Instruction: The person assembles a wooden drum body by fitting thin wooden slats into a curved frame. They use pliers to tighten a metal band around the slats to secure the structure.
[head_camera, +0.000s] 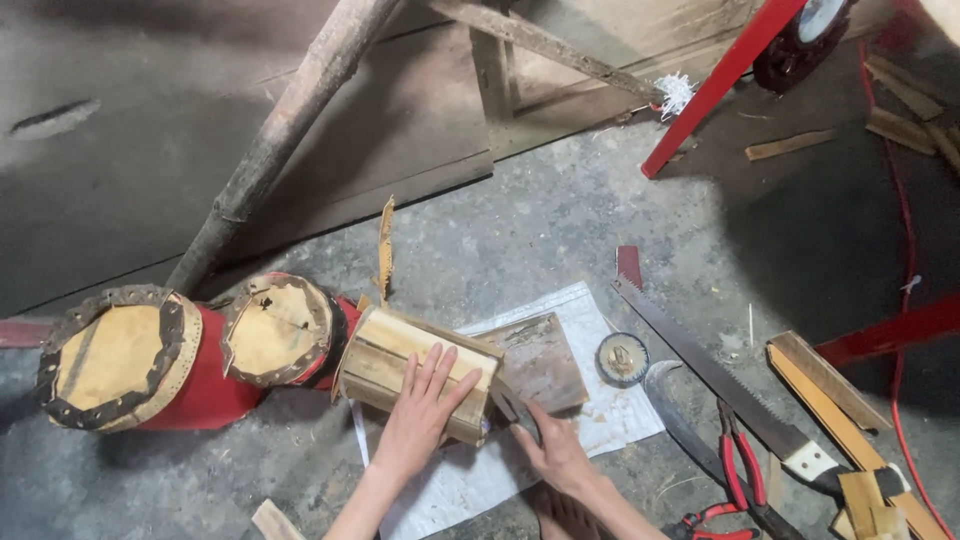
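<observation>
My left hand (420, 410) lies flat, fingers together, on top of a small wooden-slat drum shell (395, 350) that rests on its side on a white sheet (590, 325). My right hand (553, 452) grips a small dark tool (508, 402) whose tip touches the open end of the shell. A dark flat wooden piece (540, 360) lies just beyond my right hand on the sheet.
Two red drums with hide heads (120, 355) (278, 328) lie at left. A round tin (622, 358), a curved knife (668, 400), a hand saw (715, 370), red pliers (742, 470) and wood strips (835, 410) lie at right. A log pole (290, 120) leans behind.
</observation>
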